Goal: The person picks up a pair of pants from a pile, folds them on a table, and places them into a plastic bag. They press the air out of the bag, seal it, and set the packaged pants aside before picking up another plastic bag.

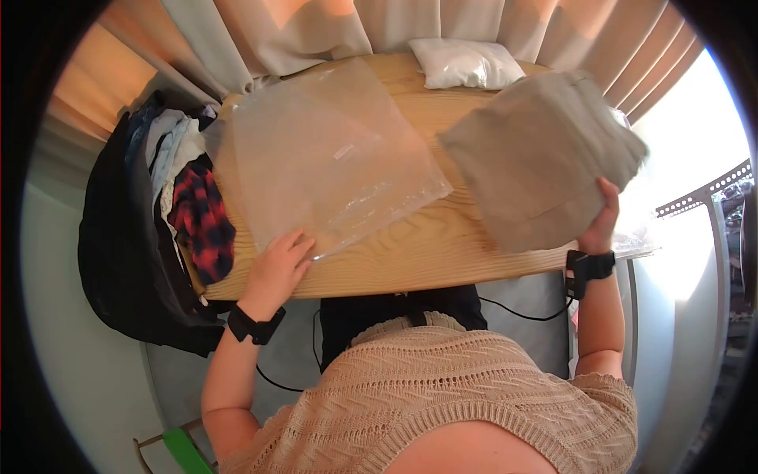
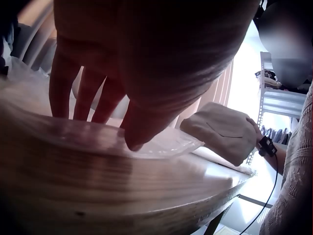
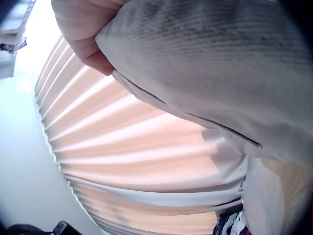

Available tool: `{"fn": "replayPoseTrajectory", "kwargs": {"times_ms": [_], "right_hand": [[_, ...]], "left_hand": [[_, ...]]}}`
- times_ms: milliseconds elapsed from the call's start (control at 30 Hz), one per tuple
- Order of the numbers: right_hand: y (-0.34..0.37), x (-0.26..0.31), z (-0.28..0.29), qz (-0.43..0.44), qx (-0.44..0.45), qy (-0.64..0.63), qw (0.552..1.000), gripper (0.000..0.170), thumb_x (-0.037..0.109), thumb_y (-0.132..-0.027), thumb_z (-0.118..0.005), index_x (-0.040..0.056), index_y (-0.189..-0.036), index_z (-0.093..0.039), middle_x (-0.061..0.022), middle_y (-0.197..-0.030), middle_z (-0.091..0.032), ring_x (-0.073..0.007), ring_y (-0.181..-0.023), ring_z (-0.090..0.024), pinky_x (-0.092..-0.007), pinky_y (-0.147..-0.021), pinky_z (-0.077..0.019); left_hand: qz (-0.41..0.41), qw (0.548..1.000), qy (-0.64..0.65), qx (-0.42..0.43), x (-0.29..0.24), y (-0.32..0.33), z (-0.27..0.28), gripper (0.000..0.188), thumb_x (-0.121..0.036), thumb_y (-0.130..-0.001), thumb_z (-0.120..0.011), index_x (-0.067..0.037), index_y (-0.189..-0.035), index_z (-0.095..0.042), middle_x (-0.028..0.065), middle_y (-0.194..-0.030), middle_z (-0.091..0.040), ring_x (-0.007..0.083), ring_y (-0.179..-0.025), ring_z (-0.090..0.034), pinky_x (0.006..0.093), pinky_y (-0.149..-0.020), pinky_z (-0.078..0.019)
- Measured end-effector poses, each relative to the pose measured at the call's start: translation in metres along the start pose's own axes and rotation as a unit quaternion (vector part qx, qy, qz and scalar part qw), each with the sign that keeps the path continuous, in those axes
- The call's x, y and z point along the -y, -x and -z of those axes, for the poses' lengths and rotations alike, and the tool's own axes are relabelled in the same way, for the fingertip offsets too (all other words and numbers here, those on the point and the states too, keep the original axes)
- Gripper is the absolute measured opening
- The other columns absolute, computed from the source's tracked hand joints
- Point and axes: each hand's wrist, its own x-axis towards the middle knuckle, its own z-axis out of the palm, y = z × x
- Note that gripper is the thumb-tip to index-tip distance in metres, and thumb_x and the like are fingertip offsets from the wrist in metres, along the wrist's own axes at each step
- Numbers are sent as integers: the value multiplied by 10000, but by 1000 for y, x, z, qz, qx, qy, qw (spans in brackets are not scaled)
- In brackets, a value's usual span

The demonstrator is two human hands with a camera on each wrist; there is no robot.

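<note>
A large clear plastic bag lies flat on the wooden table, a small printed label near its middle. At the bag's near edge rests my left hand, its extended fingertips touching the film in the left wrist view. My right hand grips a folded beige garment by its right side and holds it up over the table's right part. In the right wrist view the fingers pinch the cloth at a corner, and a dark seam line runs along it.
A white plastic-wrapped packet sits at the table's far edge by the curtains. On the left, a black bag holds piled clothes, with a red plaid piece hanging out. More clear plastic lies at the right edge.
</note>
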Motion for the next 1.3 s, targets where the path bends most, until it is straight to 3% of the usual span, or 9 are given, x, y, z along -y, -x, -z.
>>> {"fn": "replayPoseTrajectory", "kwargs": {"times_ms": [300, 367, 567, 700, 767, 900, 967, 1167, 1300], "right_hand": [[75, 71, 26, 149, 24, 10, 988, 493, 280, -860, -496, -9, -1255, -432, -132, -1220, -525, -260, -1111, -517, -401, -958, -415], [86, 54, 26, 72, 86, -33, 993, 543, 309, -849, -502, 9, -1290, -405, -136, -1236, -515, -264, -1114, -517, -405, -943, -431], [101, -28, -10, -131, 76, -52, 987, 585, 313, -808, -548, 23, -1295, -403, -131, -1197, -538, -266, -1043, -559, -400, -900, -475], [95, -84, -25, -315, 105, -47, 942, 429, 183, -819, -577, -16, -1189, -487, -145, -1098, -600, -249, -969, -608, -388, -898, -493], [86, -108, -23, -380, 108, -35, 918, 408, 154, -847, -554, -30, -1203, -475, -152, -1126, -593, -249, -991, -605, -381, -896, -497], [78, -101, -30, -414, 101, 11, 905, 387, 122, -862, -541, -33, -1210, -470, -153, -1150, -584, -245, -1000, -603, -365, -887, -504], [82, -98, -36, -402, 100, 57, 908, 398, 122, -865, -539, -47, -1218, -466, -169, -1136, -589, -244, -983, -616, -367, -891, -507], [88, -109, -54, -308, 277, 144, 899, 483, 42, -840, -550, 1, -1301, -411, -125, -1229, -541, -225, -1093, -550, -364, -923, -469], [72, -116, -77, -396, 221, 152, 878, 489, 38, -830, -552, -18, -1295, -410, -158, -1246, -524, -251, -1074, -565, -381, -932, -469]], "left_hand": [[75, 996, -33, -40, -43, -34, -11, 249, -44, -821, -482, -99, -1023, -619, 115, -917, -616, 322, -840, -604, 410, -717, -496], [-88, 976, 33, -197, -47, -42, -18, 326, -31, -818, -472, -118, -1110, -587, 109, -954, -624, 322, -856, -601, 410, -722, -495], [-204, 961, 38, -183, -33, -63, -23, 528, 51, -780, -479, -67, -1295, -460, 181, -1189, -556, 349, -972, -568, 382, -835, -475], [-93, 974, 183, -96, -42, -65, -4, 535, 90, -769, -464, -12, -1295, -447, 195, -1285, -489, 347, -1086, -526, 373, -905, -447], [-141, 977, 115, -112, -28, -68, -8, 634, 139, -765, -434, -36, -1371, -365, 132, -1383, -400, 224, -879, -538, 302, -858, -454], [-152, 973, 133, -114, -23, -70, -13, 628, 137, -775, -422, -31, -1376, -350, 136, -1383, -397, 220, -869, -547, 295, -845, -459], [-122, 975, 148, -114, -25, -72, -10, 527, 107, -788, -407, 51, -1312, -386, 203, -1369, -398, 349, -1177, -469, 344, -941, -435], [-124, 967, 166, -151, -34, -75, -1, 566, 127, -768, -379, 47, -1329, -363, 201, -1359, -410, 353, -1181, -463, 351, -973, -407], [-110, 974, 129, -152, -22, -65, 1, 585, 128, -750, -376, 41, -1328, -370, 201, -1354, -415, 357, -1190, -448, 361, -996, -383]]}}
